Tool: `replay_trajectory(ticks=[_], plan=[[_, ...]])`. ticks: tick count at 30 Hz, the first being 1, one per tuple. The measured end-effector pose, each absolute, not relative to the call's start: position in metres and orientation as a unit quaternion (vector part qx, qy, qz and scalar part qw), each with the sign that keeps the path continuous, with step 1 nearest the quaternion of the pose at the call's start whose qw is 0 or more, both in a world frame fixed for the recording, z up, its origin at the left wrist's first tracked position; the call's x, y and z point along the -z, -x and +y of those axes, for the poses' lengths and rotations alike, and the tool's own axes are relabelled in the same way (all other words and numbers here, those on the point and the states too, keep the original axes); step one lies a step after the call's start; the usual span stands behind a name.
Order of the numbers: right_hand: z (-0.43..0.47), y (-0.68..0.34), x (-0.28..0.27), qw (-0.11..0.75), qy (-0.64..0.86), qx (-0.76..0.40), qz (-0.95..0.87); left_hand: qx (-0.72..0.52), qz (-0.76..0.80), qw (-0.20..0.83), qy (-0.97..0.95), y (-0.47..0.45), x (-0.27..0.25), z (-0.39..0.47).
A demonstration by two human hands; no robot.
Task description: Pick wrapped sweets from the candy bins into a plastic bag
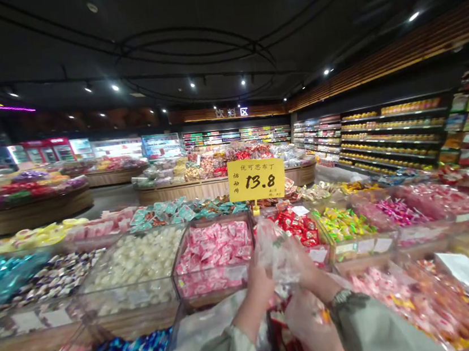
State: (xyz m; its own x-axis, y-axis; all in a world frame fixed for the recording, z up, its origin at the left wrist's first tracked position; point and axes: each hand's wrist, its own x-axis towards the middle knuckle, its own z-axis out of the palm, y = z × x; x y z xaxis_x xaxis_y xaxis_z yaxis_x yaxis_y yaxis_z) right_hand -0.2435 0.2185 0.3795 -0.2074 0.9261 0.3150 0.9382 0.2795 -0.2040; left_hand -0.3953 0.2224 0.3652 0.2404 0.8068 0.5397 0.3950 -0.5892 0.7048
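Hands: left hand (260, 283) and right hand (310, 274) both pinch clear plastic bag (279, 252) mouth, spreading it above pink-candy bin (214, 252).

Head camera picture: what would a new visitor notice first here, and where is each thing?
The yellow price sign reading 13.8 stands out in the centre, above clear bins of wrapped candy. Just below it, the left hand and right hand both grip a thin clear plastic bag over the bin of pink candies. On the right, long shelves of yellow packages run toward the back.
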Motion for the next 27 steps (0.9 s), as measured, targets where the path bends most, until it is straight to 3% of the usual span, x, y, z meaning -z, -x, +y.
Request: replay_trajectory(ticks=[7,13,21,25,27], plan=[[0.222,0.212,-0.321,0.172,0.672,-0.031,-0.72,-0.442,0.505,0.151,-0.726,0.36,-0.296,0.237],[0.218,0.207,-0.294,0.185,0.666,0.072,-0.719,-0.372,0.534,0.049,-0.758,0.362,-0.281,0.233],[0.173,0.22,-0.335,0.205,0.677,0.168,-0.687,-0.32,0.494,0.047,-0.807,0.407,-0.33,0.196],[0.134,0.25,-0.354,0.318,0.568,0.255,-0.715,-0.362,0.507,-0.056,-0.781,0.49,-0.316,0.176],[0.121,0.274,-0.35,0.329,0.488,0.244,-0.771,-0.372,0.532,-0.1,-0.754,0.537,-0.302,0.167]])
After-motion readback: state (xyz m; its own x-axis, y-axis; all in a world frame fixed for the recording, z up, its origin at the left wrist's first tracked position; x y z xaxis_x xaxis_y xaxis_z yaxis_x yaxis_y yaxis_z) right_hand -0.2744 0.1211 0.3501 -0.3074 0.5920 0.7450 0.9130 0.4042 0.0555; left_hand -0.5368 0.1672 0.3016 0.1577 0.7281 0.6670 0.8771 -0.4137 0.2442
